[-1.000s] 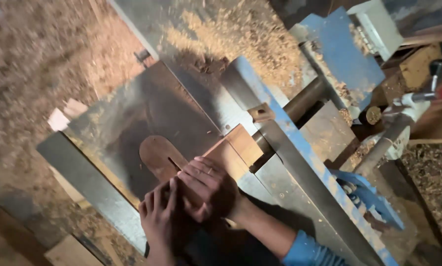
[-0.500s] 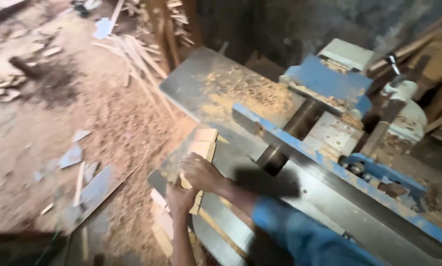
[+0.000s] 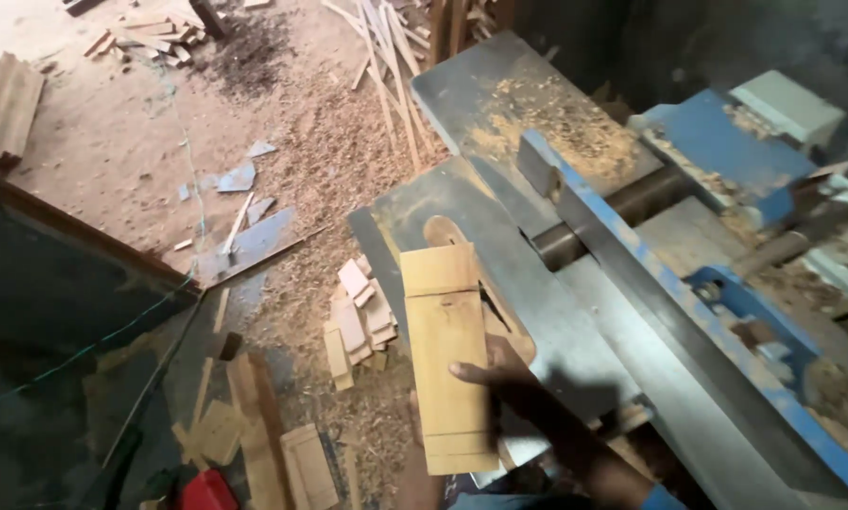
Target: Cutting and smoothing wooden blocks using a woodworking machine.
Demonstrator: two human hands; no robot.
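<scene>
The counter [image 3: 575, 312] fills the right of my view, a grey steel machine top with a blue fence [image 3: 688, 302] running along it from upper left to lower right and sawdust [image 3: 556, 123] heaped at its far end. Below it the floor [image 3: 112, 161] is strewn with shavings, and a small pile of offcuts [image 3: 358, 321] lies against the counter's left edge.

The board [image 3: 447, 359], a pale flat piece with two scored lines across it, is held up over the near edge of the counter. Its long axis runs nearly straight away from me, far end toward the slot plate [image 3: 499, 316] in the top. My right hand [image 3: 499, 382] is on its right edge, fingers [image 3: 466, 371] wrapped over the face and pinching it. My left hand is hidden behind the lower part of the board; I cannot tell its grip.

Compared with half a second earlier, the board is raised off the counter and stands lengthwise before me, and my view has swung left to show more floor.
</scene>
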